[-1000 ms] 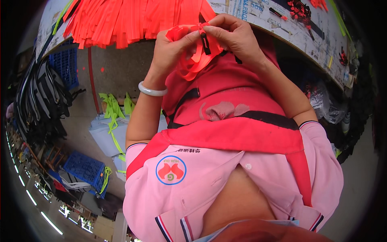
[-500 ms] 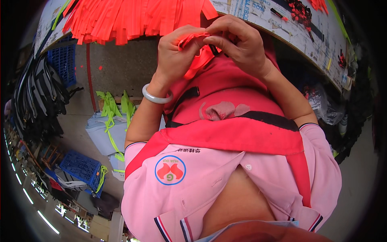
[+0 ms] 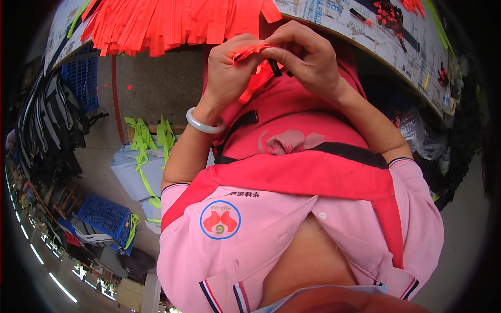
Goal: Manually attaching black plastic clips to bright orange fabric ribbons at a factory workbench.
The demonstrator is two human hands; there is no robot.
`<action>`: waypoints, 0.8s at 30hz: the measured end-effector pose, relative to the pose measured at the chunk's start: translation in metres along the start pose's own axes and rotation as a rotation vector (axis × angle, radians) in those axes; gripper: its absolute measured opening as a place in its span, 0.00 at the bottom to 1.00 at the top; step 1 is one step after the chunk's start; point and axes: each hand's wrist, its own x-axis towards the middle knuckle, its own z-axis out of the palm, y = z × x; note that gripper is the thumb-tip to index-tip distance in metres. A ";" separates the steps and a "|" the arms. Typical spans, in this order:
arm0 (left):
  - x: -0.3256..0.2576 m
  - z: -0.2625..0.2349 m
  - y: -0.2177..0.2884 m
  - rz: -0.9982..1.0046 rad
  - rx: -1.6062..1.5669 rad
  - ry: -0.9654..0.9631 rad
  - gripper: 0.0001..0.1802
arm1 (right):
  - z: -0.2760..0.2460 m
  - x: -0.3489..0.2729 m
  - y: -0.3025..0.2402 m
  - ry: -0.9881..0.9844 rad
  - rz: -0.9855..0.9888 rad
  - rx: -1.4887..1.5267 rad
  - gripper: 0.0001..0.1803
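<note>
My left hand (image 3: 228,73) is closed around a bunched orange-red fabric strap (image 3: 250,51), whose lower length hangs down in front of the red apron (image 3: 308,122). My right hand (image 3: 314,58) meets it at the fingertips, thumb and forefinger pinched at the strap's end. A short black piece (image 3: 275,68) dangles below the pinch; its kind is not clear. Fingers hide the exact spot where strap and black piece meet. Both hands are above my lap, close to the table's near edge.
Many orange-red straps (image 3: 167,26) hang over the edge of the table (image 3: 339,18). Small black and red pieces (image 3: 389,18) lie at its right. On the left are black straps (image 3: 49,125), a blue crate (image 3: 107,216) and lime-green ribbons (image 3: 141,138) on pale sheets.
The hands have barely moved, with a slight turn of the fingers. More of the black piece now shows beneath the right fingertips.
</note>
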 end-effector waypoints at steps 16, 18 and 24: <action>0.003 0.004 -0.001 0.088 0.081 0.024 0.09 | -0.002 -0.002 0.004 -0.011 -0.014 -0.100 0.08; 0.004 0.006 -0.001 0.088 0.095 0.038 0.08 | -0.002 -0.003 0.007 -0.016 -0.001 -0.096 0.07; 0.008 0.007 -0.004 0.077 0.088 0.054 0.08 | -0.002 -0.004 0.013 0.015 0.044 -0.079 0.07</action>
